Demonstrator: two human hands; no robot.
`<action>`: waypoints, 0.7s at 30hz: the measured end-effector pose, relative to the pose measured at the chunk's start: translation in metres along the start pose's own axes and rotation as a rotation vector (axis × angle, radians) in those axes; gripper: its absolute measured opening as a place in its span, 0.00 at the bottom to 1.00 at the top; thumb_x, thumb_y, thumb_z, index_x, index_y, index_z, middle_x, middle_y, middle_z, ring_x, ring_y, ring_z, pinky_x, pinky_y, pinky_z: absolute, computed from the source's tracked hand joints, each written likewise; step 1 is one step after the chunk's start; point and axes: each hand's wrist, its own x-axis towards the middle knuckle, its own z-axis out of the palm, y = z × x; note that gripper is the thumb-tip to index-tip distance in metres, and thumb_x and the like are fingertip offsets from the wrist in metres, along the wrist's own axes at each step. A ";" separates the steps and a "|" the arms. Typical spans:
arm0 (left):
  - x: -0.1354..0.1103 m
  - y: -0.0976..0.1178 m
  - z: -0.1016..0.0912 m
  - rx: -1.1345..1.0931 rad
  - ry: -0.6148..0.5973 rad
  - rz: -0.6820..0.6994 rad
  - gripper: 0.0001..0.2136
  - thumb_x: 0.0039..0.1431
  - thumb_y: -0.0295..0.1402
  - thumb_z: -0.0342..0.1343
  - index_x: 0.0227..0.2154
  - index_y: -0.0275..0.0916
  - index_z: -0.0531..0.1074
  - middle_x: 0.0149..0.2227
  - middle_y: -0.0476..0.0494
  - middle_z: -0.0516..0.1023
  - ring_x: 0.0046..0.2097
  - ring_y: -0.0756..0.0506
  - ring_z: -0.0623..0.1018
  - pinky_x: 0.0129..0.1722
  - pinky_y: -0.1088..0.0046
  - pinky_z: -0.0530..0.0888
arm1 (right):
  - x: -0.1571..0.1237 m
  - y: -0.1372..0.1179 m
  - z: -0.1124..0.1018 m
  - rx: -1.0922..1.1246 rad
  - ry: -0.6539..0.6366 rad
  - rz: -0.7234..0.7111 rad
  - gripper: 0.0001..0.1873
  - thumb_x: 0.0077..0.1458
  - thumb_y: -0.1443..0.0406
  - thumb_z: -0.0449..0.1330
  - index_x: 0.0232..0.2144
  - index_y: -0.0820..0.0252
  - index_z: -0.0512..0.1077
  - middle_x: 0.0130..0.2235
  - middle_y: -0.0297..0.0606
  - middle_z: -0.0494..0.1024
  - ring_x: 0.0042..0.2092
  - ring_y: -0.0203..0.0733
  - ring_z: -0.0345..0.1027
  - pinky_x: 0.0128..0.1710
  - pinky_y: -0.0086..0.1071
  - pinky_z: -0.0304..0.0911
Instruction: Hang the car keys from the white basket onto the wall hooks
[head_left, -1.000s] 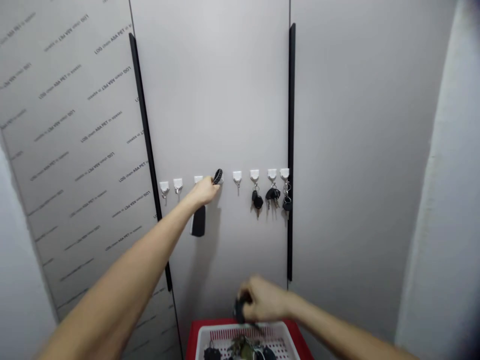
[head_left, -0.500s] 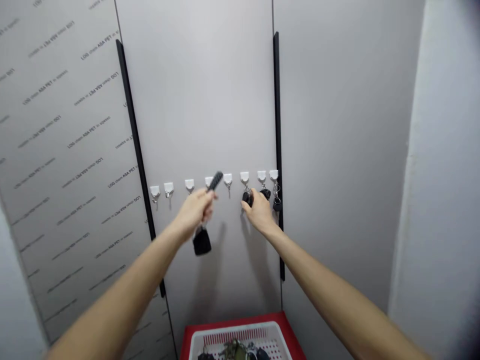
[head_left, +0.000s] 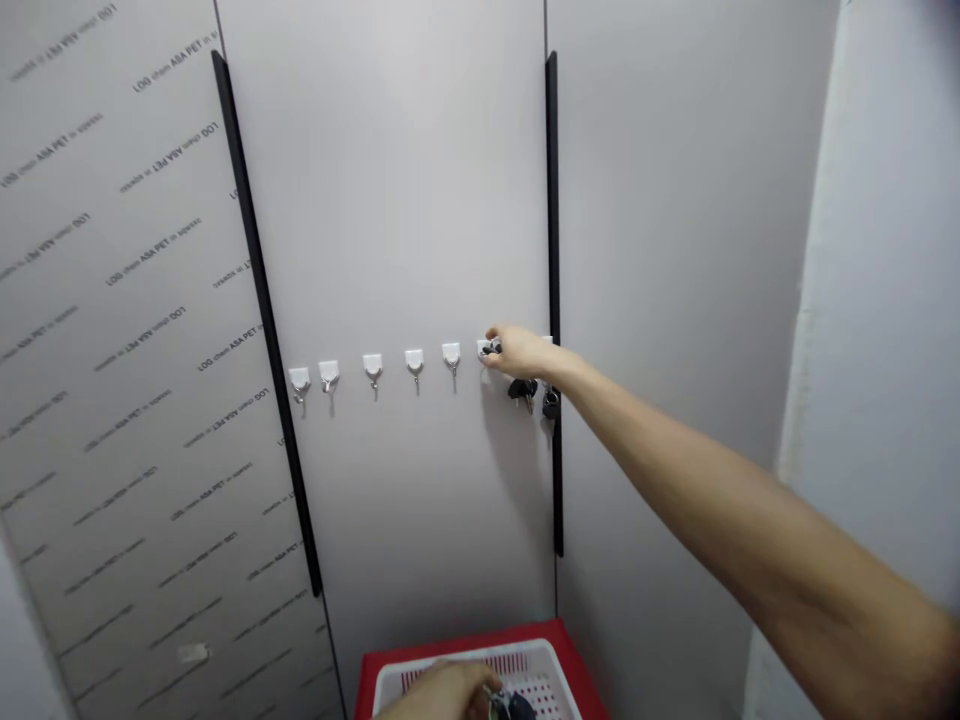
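My right hand (head_left: 517,352) is at a white adhesive hook (head_left: 481,347) on the grey panel. Its thumb and fingers are pinched round a small bunch of keys (head_left: 493,347), mostly hidden by the hand. Just below it hang dark keys (head_left: 523,390), and by the black handle another set of keys with a black fob (head_left: 551,404). At the bottom edge, my left hand (head_left: 450,690) reaches over the white basket (head_left: 551,665). Its fingers curl down beside keys with a dark fob (head_left: 514,705); what they hold is hidden.
Several more white hooks, such as the leftmost hook (head_left: 299,380), run in a row to the left with nothing on them. Long black handles (head_left: 262,290) flank the middle panel. The basket stands on a red surface (head_left: 574,660). A white wall edge (head_left: 810,300) rises at right.
My left hand has dropped from in front of the hooks, where it held a strap with a black tag, to the basket. My right hand has risen to the hook with the keys.
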 end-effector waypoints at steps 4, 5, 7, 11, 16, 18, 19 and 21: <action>-0.001 0.021 -0.019 0.006 0.122 0.020 0.14 0.42 0.32 0.45 0.35 0.39 0.63 0.32 0.49 0.68 0.32 0.51 0.65 0.32 0.78 0.60 | -0.008 0.006 -0.013 0.228 -0.203 0.024 0.20 0.45 0.61 0.47 0.43 0.60 0.55 0.23 0.33 0.67 0.15 0.25 0.51 0.15 0.22 0.49; 0.000 0.025 -0.024 -0.006 0.136 0.031 0.13 0.42 0.31 0.44 0.35 0.38 0.63 0.32 0.48 0.68 0.32 0.52 0.65 0.32 0.78 0.60 | -0.011 0.009 -0.013 0.228 -0.256 0.031 0.17 0.45 0.62 0.47 0.40 0.59 0.59 0.21 0.32 0.66 0.14 0.24 0.49 0.14 0.22 0.48; 0.002 0.032 -0.032 -0.037 0.152 0.051 0.14 0.43 0.30 0.44 0.35 0.36 0.62 0.30 0.48 0.68 0.30 0.52 0.65 0.30 0.78 0.61 | -0.013 0.014 -0.012 0.169 -0.359 0.033 0.11 0.44 0.64 0.49 0.33 0.59 0.64 0.20 0.32 0.65 0.14 0.24 0.50 0.13 0.21 0.47; 0.012 0.038 -0.033 -0.065 0.136 0.056 0.14 0.42 0.30 0.45 0.34 0.35 0.63 0.29 0.48 0.68 0.28 0.53 0.64 0.28 0.79 0.61 | -0.003 0.014 -0.010 0.101 -0.274 0.013 0.09 0.42 0.66 0.49 0.29 0.61 0.65 0.20 0.32 0.66 0.15 0.25 0.52 0.13 0.20 0.48; 0.023 0.037 -0.024 -0.147 0.096 0.054 0.13 0.41 0.30 0.46 0.33 0.36 0.64 0.28 0.48 0.67 0.26 0.53 0.63 0.27 0.78 0.60 | 0.018 0.001 -0.014 0.182 -0.087 -0.004 0.15 0.42 0.66 0.48 0.37 0.62 0.60 0.21 0.34 0.67 0.15 0.25 0.52 0.15 0.22 0.50; 0.025 0.039 -0.026 -0.194 0.134 0.069 0.12 0.40 0.30 0.46 0.32 0.35 0.65 0.27 0.48 0.66 0.26 0.53 0.63 0.27 0.78 0.60 | 0.016 0.004 -0.015 0.269 -0.010 -0.042 0.16 0.43 0.66 0.46 0.39 0.61 0.59 0.24 0.34 0.68 0.16 0.26 0.54 0.16 0.22 0.50; 0.025 0.040 -0.028 -0.222 0.159 0.077 0.12 0.40 0.30 0.46 0.32 0.35 0.65 0.26 0.49 0.66 0.26 0.54 0.63 0.27 0.78 0.60 | 0.012 0.008 -0.013 0.295 0.063 -0.046 0.16 0.43 0.67 0.45 0.39 0.60 0.59 0.25 0.35 0.68 0.18 0.26 0.55 0.17 0.22 0.51; 0.026 0.043 -0.035 -0.293 0.197 0.081 0.11 0.39 0.29 0.46 0.30 0.34 0.64 0.25 0.49 0.64 0.26 0.54 0.62 0.26 0.79 0.59 | -0.002 0.021 -0.004 0.271 0.258 -0.003 0.15 0.42 0.67 0.46 0.37 0.60 0.60 0.26 0.35 0.68 0.21 0.28 0.58 0.20 0.23 0.53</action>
